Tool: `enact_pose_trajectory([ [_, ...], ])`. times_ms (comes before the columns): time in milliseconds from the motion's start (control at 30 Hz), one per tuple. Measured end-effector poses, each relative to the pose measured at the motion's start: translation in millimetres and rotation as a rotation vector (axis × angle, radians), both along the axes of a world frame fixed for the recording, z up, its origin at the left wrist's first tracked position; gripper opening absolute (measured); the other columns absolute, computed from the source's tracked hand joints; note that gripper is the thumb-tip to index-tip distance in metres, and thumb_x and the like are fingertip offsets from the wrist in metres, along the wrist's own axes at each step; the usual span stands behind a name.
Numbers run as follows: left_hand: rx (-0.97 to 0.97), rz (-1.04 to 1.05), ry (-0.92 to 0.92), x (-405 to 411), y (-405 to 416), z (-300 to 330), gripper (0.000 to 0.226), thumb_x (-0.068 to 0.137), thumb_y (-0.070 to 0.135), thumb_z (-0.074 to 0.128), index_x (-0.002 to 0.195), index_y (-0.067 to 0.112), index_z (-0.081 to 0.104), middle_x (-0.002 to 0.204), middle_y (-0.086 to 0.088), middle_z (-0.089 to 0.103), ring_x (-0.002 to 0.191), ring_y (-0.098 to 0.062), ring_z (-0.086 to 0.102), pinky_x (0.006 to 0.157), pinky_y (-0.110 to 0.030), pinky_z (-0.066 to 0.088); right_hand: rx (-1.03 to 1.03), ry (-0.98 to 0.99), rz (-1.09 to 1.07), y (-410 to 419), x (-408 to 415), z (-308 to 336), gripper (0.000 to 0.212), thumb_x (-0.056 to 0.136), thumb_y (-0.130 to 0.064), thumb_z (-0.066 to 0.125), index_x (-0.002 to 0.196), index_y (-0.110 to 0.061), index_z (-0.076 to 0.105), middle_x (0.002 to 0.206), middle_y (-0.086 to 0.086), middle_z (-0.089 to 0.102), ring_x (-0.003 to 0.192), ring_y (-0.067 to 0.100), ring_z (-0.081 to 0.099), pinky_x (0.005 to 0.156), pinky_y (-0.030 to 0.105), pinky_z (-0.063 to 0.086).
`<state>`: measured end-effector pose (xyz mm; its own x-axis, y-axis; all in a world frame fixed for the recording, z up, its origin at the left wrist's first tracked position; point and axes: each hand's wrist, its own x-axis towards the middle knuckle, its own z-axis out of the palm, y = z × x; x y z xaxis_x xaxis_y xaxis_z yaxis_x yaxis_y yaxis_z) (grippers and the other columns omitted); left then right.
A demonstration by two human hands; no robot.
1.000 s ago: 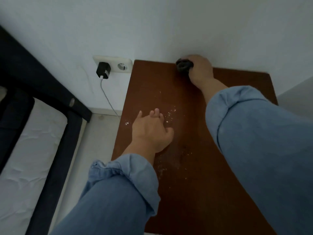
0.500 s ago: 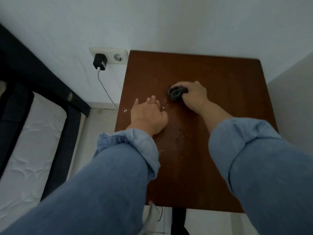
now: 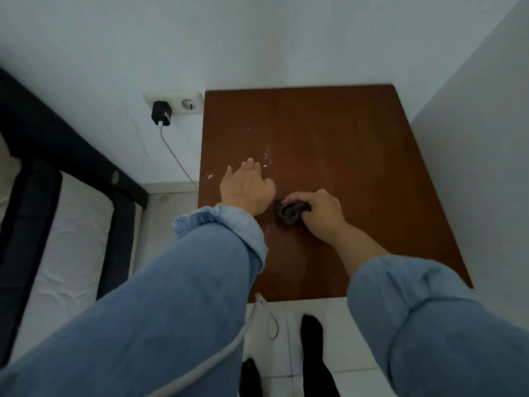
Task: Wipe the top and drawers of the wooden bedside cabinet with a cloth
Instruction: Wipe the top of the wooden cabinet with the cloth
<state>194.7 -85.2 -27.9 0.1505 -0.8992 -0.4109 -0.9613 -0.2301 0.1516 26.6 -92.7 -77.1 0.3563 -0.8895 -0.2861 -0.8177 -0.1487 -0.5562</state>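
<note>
The brown wooden top of the bedside cabinet (image 3: 343, 133) fills the middle of the head view; its drawers are hidden below. My right hand (image 3: 320, 214) grips a small dark bunched cloth (image 3: 289, 212) and presses it on the top near the middle left. My left hand (image 3: 246, 189) rests flat on the top just left of the cloth, fingers straight. White crumbs (image 3: 266, 156) lie scattered just beyond my left fingers.
A white wall socket (image 3: 183, 104) with a black charger (image 3: 161, 113) and its white cable sits left of the cabinet. A dark bed frame (image 3: 57, 156) and white mattress lie at the left. White walls close the back and right. My feet stand on white floor tiles below.
My right hand has dragged the cloth from the back edge of the top toward me, to a spot beside my left hand. My left hand has stayed flat in place.
</note>
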Motion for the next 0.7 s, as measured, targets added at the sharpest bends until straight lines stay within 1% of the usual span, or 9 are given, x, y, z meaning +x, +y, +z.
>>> enact_pose_trajectory([
  [100,0.009,-0.04,0.033,-17.5,37.5,2.5,0.059,0.097,0.03,0.027,0.152,0.009,0.026,0.161,-0.007,0.019,0.147,-0.022,0.022,0.121,-0.04,0.011,0.026,-0.017,-0.022,-1.5,2.4,8.5,0.055,0.069,-0.002,0.041,0.082,-0.051,0.062,0.115,0.0,0.067,0.109,0.022,0.057,0.103,0.031,0.042],
  [200,0.036,-0.053,0.053,-29.1,76.2,-0.1,0.059,0.097,0.031,0.028,0.152,0.009,0.026,0.161,-0.006,0.019,0.147,-0.02,0.02,0.121,-0.039,0.011,0.022,0.009,-0.004,0.6,3.8,15.7,0.055,0.072,0.0,0.043,0.093,-0.042,0.069,0.117,-0.004,0.068,0.118,0.022,0.052,0.106,0.031,0.039],
  [267,0.082,-0.064,0.053,-29.5,89.5,-3.5,0.061,0.096,0.032,0.027,0.154,0.01,0.02,0.162,-0.005,0.013,0.149,-0.018,0.015,0.122,-0.04,0.008,0.035,0.034,-0.003,-1.6,5.5,17.5,0.054,0.075,0.002,0.043,0.099,-0.04,0.07,0.119,-0.004,0.067,0.122,0.022,0.049,0.107,0.031,0.037],
  [333,0.114,-0.102,0.031,-25.9,91.2,-5.9,0.062,0.097,0.033,0.024,0.155,0.012,0.015,0.163,-0.002,0.007,0.149,-0.018,0.01,0.122,-0.044,0.004,0.048,0.041,-0.015,-1.9,7.0,19.2,0.054,0.077,0.001,0.044,0.101,-0.039,0.069,0.121,-0.005,0.066,0.126,0.023,0.047,0.108,0.033,0.036],
  [400,0.134,-0.138,0.011,-23.0,86.1,-6.8,0.061,0.098,0.033,0.022,0.155,0.013,0.014,0.163,-0.001,0.005,0.15,-0.018,0.01,0.121,-0.046,0.001,0.045,0.027,-0.04,-2.2,7.6,18.7,0.053,0.076,0.001,0.045,0.102,-0.039,0.07,0.122,-0.006,0.066,0.126,0.022,0.049,0.108,0.033,0.037],
  [500,0.169,-0.14,-0.01,-23.4,82.9,-7.7,0.06,0.098,0.032,0.018,0.155,0.013,0.013,0.163,0.0,0.003,0.15,-0.018,0.008,0.12,-0.048,0.0,0.03,0.033,-0.061,-0.2,9.8,17.6,0.052,0.077,0.0,0.046,0.103,-0.039,0.069,0.122,-0.006,0.066,0.123,0.02,0.051,0.106,0.03,0.037],
  [600,0.181,-0.14,-0.024,-23.4,85.4,-10.0,0.059,0.099,0.031,0.016,0.155,0.015,0.012,0.163,0.001,0.001,0.15,-0.017,0.007,0.12,-0.049,-0.001,-0.004,0.037,-0.055,8.5,8.7,16.6,0.051,0.078,-0.003,0.043,0.104,-0.04,0.068,0.123,-0.006,0.065,0.129,0.022,0.046,0.108,0.03,0.034],
  [700,0.16,-0.121,-0.026,-23.6,84.7,-9.9,0.058,0.099,0.03,0.016,0.155,0.016,0.014,0.163,0.001,0.002,0.15,-0.019,0.01,0.12,-0.05,0.0,-0.027,0.032,-0.029,28.7,1.5,19.3,0.05,0.081,-0.006,0.042,0.108,-0.041,0.066,0.124,-0.003,0.064,0.128,0.025,0.043,0.107,0.031,0.032],
])
